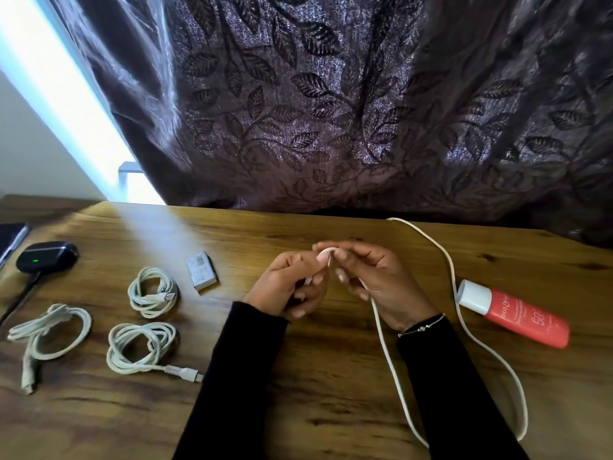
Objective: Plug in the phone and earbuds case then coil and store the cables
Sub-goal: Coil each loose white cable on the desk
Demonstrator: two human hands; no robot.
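A long white cable [451,270] runs from the table's far edge, loops near the front edge and comes up to my hands. My left hand [292,287] pinches its end, and my right hand [371,280] pinches a small bend of it just beside the left. Three coiled white cables lie at the left: one coil [152,292] by the small box, one coil [142,346] below it, and a looser coil [49,333] at the far left. The black earbuds case [46,257] sits at the far left with a green light on and a dark cable plugged in.
A small grey box [201,271] lies between the coils and my hands. A red bottle with a white cap [517,318] lies on its side at the right, next to the cable. A dark patterned curtain [331,111] hangs behind the wooden table [298,393].
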